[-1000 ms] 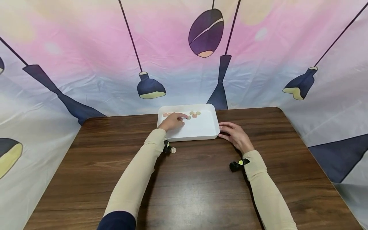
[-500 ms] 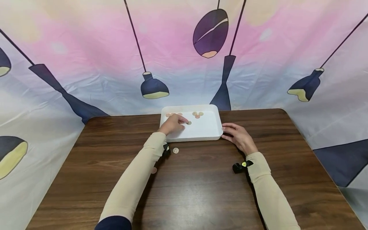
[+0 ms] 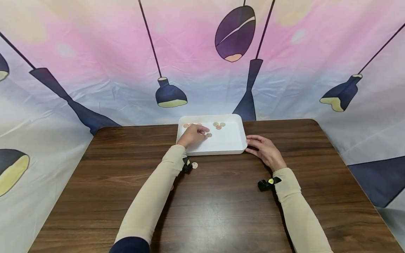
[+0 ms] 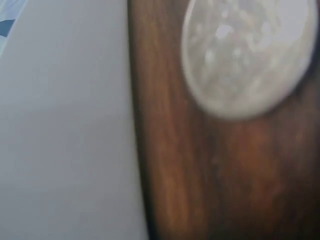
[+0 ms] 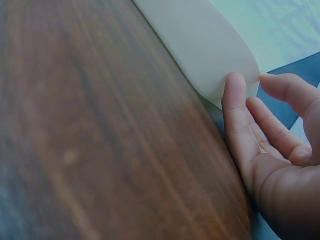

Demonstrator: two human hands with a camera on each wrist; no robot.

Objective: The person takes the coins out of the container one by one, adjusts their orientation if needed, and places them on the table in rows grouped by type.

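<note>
A white tray (image 3: pixel 221 142) lies at the far side of the table, with small coins flat on its floor. My left hand (image 3: pixel 192 135) reaches in over its left part, thumb and index fingertips right at a single gold-toned coin (image 3: pixel 209 135). To the right of that, beyond the fingers, sits a cluster of three coins (image 3: pixel 219 127). More copper-coloured coins (image 3: pixel 185 125) lie near the back left corner, partly covered by the hand. Fingers extended, my right hand (image 3: pixel 264 149) touches the tray's right end; the right wrist view has its fingertips (image 5: pixel 234 85) against the tray wall (image 5: pixel 210 55).
On the brown table (image 3: pixel 221 211), a silvery coin (image 3: pixel 194 165) lies just in front of the tray, large in the left wrist view beside the tray wall (image 4: pixel 65 125). Another coin (image 3: pixel 172 187) is mostly hidden by the left sleeve. A printed cloth (image 3: pixel 202 70) hangs behind.
The single coin has slid toward the tray's near side, away from the cluster of three. The left index finger has since come up off it. My right hand stays at the tray's end.
</note>
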